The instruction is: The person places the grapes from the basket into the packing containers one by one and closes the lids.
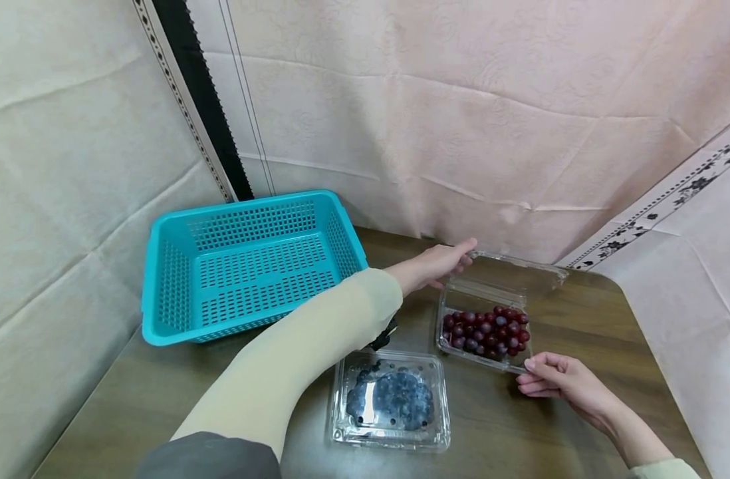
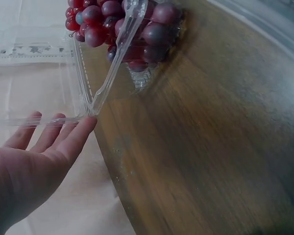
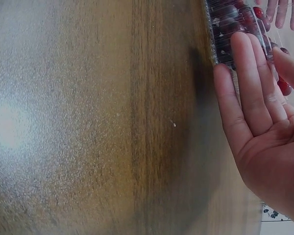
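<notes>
A clear plastic clamshell box (image 1: 473, 358) stands at the right of the table with its lid (image 1: 517, 261) swung back, and red grapes (image 1: 490, 331) lie inside. My left hand (image 1: 441, 263) is at the lid's left end. Its fingers are extended along the lid's edge in the left wrist view, close to the hinge corner. At the box's near right corner, my right hand (image 1: 564, 384) pinches the rim, thumb above and fingers underneath. The right wrist view shows those fingers (image 3: 252, 93) against the box's side.
A closed clear box (image 1: 391, 436) of dark blue berries sits in front, partly beneath the left forearm. To the left is a turquoise perforated basket (image 1: 155, 273). Pale cloth walls (image 1: 461, 100) border the wooden table (image 1: 479, 432) at the back and sides.
</notes>
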The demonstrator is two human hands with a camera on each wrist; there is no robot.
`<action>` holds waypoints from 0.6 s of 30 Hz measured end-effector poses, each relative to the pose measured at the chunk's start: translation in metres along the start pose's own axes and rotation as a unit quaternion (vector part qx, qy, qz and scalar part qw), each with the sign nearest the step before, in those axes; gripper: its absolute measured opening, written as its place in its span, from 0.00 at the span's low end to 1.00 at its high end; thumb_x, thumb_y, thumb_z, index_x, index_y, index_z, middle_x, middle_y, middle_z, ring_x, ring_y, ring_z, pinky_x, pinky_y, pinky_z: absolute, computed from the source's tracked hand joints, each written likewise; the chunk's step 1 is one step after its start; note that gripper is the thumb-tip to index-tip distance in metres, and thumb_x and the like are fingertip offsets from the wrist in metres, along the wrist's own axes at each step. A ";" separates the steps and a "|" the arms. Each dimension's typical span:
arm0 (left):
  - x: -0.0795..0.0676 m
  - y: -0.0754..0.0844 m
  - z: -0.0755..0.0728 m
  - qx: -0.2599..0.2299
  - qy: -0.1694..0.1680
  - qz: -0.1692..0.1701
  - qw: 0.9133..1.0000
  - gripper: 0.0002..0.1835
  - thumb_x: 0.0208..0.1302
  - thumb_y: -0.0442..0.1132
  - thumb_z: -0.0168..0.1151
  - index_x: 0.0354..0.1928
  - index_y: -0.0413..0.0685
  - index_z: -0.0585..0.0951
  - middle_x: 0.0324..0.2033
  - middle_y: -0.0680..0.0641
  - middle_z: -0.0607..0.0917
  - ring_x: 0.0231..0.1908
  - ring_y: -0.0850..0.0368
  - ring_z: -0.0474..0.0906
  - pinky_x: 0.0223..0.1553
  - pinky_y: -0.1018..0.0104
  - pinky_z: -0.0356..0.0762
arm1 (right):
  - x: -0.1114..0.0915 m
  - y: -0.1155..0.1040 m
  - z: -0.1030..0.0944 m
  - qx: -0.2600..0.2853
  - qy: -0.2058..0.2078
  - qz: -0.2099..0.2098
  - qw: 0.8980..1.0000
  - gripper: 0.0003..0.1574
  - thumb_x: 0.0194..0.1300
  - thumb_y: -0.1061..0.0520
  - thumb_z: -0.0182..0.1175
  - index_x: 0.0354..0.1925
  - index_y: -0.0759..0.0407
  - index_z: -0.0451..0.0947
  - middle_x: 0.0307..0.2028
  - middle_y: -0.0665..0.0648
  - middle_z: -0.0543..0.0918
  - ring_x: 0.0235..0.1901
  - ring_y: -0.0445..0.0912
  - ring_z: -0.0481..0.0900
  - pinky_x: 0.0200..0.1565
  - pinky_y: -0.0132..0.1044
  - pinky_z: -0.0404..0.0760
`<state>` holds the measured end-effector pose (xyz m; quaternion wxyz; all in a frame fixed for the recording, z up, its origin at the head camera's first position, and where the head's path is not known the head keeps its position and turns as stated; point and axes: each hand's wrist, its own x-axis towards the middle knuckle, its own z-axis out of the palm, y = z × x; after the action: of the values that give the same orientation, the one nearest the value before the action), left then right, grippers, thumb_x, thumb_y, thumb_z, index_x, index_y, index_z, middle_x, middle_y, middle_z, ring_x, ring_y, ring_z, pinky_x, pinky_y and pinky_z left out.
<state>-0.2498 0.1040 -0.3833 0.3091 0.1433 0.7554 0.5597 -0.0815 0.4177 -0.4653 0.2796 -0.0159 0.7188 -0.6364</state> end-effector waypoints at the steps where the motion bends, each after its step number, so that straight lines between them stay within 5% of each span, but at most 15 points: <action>1: 0.000 -0.001 0.000 0.009 -0.005 0.002 1.000 0.40 0.81 0.71 0.40 0.72 0.50 0.80 0.69 0.44 0.81 0.71 0.48 0.75 0.66 0.44 0.78 | 0.000 0.000 0.000 0.000 0.000 0.000 1.000 0.16 0.88 0.60 0.45 0.46 0.56 0.80 0.45 0.59 0.92 0.46 0.50 0.92 0.52 0.40 0.89; 7: -0.005 -0.006 -0.002 0.097 -0.020 0.032 0.995 0.39 0.77 0.72 0.48 0.75 0.54 0.77 0.72 0.49 0.79 0.73 0.50 0.73 0.70 0.49 0.76 | -0.001 0.001 0.002 0.003 0.000 -0.003 1.000 0.16 0.88 0.60 0.45 0.47 0.57 0.80 0.45 0.59 0.92 0.46 0.50 0.92 0.53 0.40 0.89; 18: -0.027 -0.019 0.003 0.222 -0.046 0.094 0.970 0.36 0.76 0.70 0.56 0.74 0.57 0.78 0.72 0.51 0.78 0.70 0.50 0.74 0.64 0.60 0.76 | -0.001 0.000 0.001 0.025 -0.009 -0.014 1.000 0.19 0.88 0.61 0.44 0.49 0.54 0.83 0.46 0.58 0.92 0.48 0.48 0.92 0.54 0.39 0.89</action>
<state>-0.2248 0.0848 -0.3934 0.2503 0.3041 0.8287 0.3976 -0.0798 0.4173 -0.4650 0.2771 -0.0243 0.6998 -0.6580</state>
